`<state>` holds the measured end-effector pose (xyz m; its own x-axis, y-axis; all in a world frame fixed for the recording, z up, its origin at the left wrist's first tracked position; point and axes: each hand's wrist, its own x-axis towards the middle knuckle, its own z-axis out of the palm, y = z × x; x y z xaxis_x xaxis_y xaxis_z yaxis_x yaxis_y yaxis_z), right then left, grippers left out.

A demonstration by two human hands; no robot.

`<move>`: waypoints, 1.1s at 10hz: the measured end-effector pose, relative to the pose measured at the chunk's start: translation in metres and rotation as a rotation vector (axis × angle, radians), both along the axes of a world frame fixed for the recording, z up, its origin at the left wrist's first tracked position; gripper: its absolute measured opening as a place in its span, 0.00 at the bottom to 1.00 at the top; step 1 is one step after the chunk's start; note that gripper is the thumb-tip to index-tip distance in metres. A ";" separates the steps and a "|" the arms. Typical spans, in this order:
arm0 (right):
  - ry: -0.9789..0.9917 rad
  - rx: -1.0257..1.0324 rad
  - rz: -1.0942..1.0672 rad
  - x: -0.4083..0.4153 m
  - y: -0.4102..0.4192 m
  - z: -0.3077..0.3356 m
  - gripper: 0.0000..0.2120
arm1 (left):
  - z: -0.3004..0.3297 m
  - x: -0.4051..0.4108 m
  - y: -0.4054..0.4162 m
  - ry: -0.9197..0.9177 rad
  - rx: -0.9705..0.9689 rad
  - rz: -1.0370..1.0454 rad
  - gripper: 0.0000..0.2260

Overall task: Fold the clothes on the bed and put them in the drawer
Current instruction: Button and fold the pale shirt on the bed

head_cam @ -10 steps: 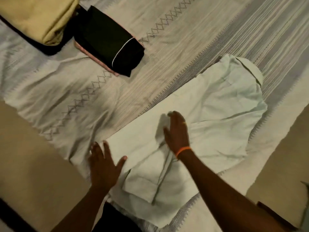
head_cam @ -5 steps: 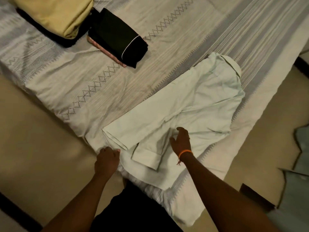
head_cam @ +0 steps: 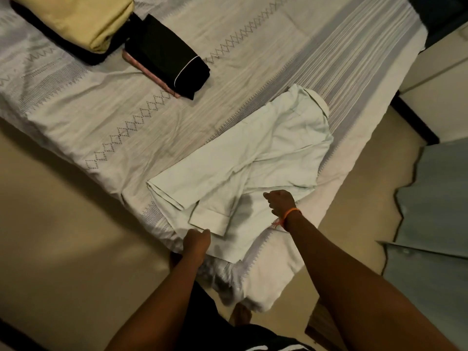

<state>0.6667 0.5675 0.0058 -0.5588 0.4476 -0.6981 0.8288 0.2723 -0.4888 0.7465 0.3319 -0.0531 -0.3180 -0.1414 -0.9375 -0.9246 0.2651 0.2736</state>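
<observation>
The left hand was curled at the near hem of the pale shirt, right by the folded cuff. It looked like it pinched the cloth there, but the fingers were tucked under, so the grip was hard to see. One second before, this hand was open and flat on the bed beside the shirt. Then it closed up at the hem.

The right hand had an orange band at the wrist. It was curled too, at the right edge of the shirt. I could not tell if it held cloth or only touched it. One second before, it lay flat in the middle of the shirt, as if smoothing it. Then it slid back to the side.

So both hands went from pressing to taking hold of the near end. I think the next fold was about to start, with the bottom going up toward the collar.

The shirt lay flat on the bed, near the corner, with one sleeve folded across it. Farther up the bed sat a folded black piece on something pink, and a folded yellow piece on something dark. Those looked done. None of them were in a drawer yet, and no drawer could be clearly seen.
</observation>
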 end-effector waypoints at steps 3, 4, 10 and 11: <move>-0.062 0.020 -0.021 -0.009 0.115 -0.039 0.10 | -0.016 0.019 0.096 -0.273 -0.107 0.563 0.40; -0.091 -0.039 0.058 -0.024 0.178 -0.049 0.09 | -0.017 0.034 0.130 -0.195 0.019 0.750 0.36; -0.108 -0.188 0.093 -0.108 0.307 -0.111 0.16 | -0.032 0.022 0.242 -0.051 0.082 1.493 0.16; -0.102 -0.255 0.028 -0.113 0.301 -0.104 0.13 | -0.033 0.019 0.234 -0.026 0.059 1.561 0.20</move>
